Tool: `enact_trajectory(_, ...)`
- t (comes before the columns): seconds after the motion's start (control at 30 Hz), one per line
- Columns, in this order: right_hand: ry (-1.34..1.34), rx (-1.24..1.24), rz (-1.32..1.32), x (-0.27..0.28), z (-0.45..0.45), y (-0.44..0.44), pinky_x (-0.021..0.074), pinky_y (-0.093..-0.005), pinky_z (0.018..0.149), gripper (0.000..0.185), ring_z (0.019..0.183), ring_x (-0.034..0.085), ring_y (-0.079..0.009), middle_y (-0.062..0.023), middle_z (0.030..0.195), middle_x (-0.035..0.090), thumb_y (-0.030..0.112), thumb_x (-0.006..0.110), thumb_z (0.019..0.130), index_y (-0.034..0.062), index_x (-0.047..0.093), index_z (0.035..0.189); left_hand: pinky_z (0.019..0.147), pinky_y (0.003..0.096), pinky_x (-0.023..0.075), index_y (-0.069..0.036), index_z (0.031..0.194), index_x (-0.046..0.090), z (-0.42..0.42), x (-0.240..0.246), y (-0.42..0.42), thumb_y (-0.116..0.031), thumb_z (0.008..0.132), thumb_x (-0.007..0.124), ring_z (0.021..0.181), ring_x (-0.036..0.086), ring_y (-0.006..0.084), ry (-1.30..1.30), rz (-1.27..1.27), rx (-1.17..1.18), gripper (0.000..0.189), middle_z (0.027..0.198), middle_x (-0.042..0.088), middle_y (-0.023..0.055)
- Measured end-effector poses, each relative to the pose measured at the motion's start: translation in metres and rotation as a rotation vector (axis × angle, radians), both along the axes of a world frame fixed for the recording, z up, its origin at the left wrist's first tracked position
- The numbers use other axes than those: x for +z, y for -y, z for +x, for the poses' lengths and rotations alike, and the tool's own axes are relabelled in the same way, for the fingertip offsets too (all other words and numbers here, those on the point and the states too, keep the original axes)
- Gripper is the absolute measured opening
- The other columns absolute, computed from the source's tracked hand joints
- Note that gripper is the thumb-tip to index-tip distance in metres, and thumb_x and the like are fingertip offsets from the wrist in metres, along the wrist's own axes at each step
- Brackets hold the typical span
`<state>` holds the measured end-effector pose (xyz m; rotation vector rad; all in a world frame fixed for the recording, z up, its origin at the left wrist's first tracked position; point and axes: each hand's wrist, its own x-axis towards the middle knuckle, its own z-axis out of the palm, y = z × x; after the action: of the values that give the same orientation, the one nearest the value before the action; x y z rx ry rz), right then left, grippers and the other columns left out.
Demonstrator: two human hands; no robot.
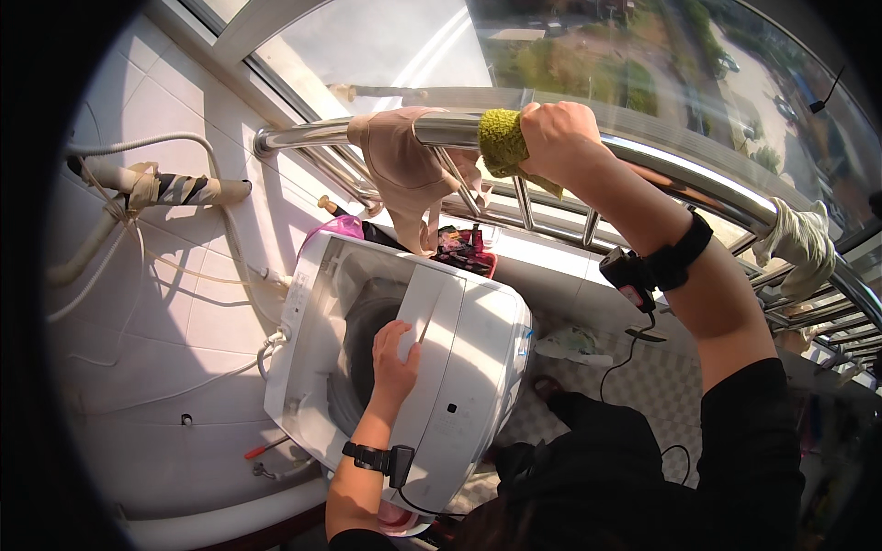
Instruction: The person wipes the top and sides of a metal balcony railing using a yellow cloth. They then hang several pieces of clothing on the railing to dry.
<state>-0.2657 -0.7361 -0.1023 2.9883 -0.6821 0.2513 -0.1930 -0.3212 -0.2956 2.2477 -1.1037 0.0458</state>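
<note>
My right hand [561, 134] is closed around a yellow-green cloth [501, 141], pressed onto the top bar of a curved metal railing [303, 135]. Left of it, a beige garment [396, 151] hangs over the same bar. My left hand [395, 361] rests with its fingers apart on the folded lid [419, 303] of a white top-loading washing machine [475, 358]. The machine's drum opening shows beside that hand. Both wrists wear black straps with small devices and cables.
A wrapped pipe [186, 189] and hoses run along the tiled wall at left. Pale cloth [803, 241] is knotted over the railing at right. Patterned fabric [468, 248] lies behind the machine. A plastic bag [572, 344] is on the checkered floor. Window glass stands beyond the railing.
</note>
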Motion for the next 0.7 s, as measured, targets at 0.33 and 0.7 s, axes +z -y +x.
enact_trajectory(0.33,0.399,-0.064,-0.432,-0.04,-0.143,0.017,0.0337,-0.0468,0.118,0.045,0.121,0.062,-0.0266,-0.0116,0.125,0.065,0.012,0.07,0.086,0.005,0.055,0.128,0.116,0.0508,0.0329,-0.001,0.131,0.056,-0.049,-0.015,-0.089,-0.016,0.086,0.068,0.138,0.042,0.042,0.048,0.143,0.23,0.05,0.145,0.05,0.0206)
enact_trajectory(0.7,0.744,-0.071,0.164,-0.21,-0.03,-0.071,0.0221,-0.0564,0.123,0.083,0.144,0.036,-0.0496,-0.0347,0.153,0.038,0.003,0.072,0.082,-0.0131,0.029,0.151,0.118,0.0545,0.0279,-0.004,0.129,0.06,-0.066,-0.027,-0.088,-0.021,0.082,0.069,0.143,0.036,0.0438,0.102,0.116,0.282,0.051,0.151,0.044,0.0203)
